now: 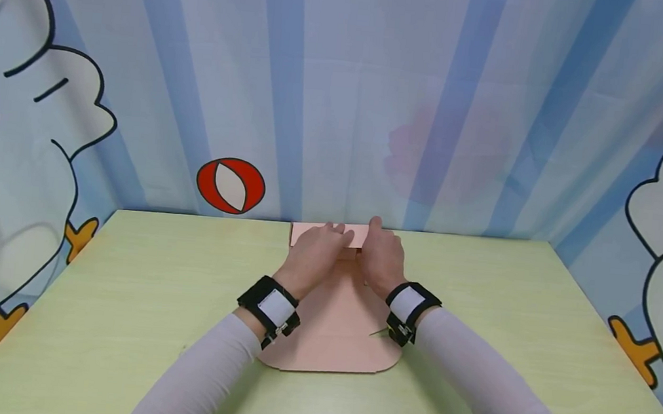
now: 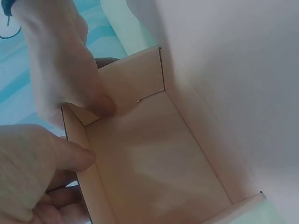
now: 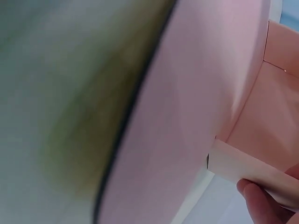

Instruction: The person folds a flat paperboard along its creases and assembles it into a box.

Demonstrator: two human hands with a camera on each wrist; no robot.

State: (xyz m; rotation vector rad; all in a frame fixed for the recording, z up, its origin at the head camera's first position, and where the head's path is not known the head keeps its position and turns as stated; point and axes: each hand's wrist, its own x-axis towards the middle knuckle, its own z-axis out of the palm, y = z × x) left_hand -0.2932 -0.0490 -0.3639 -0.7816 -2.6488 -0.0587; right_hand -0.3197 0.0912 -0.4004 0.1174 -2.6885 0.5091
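A small pink cardboard box stands open, with its wide lid flap spread toward me on the table. My left hand pinches one wall of the box at its far end, the thumb inside and the curled fingers outside, as the left wrist view shows. Beside it my right hand grips the wall near a corner, with its thumb reaching inside. Nothing lies on the part of the box floor that shows. In the right wrist view, the lid's blurred edge fills the middle, and fingertips hold the wall at lower right.
A pale yellow-green table extends on both sides of the box. Right behind the box hangs a blue striped curtain with cartoon prints. Straps with small devices sit on both wrists.
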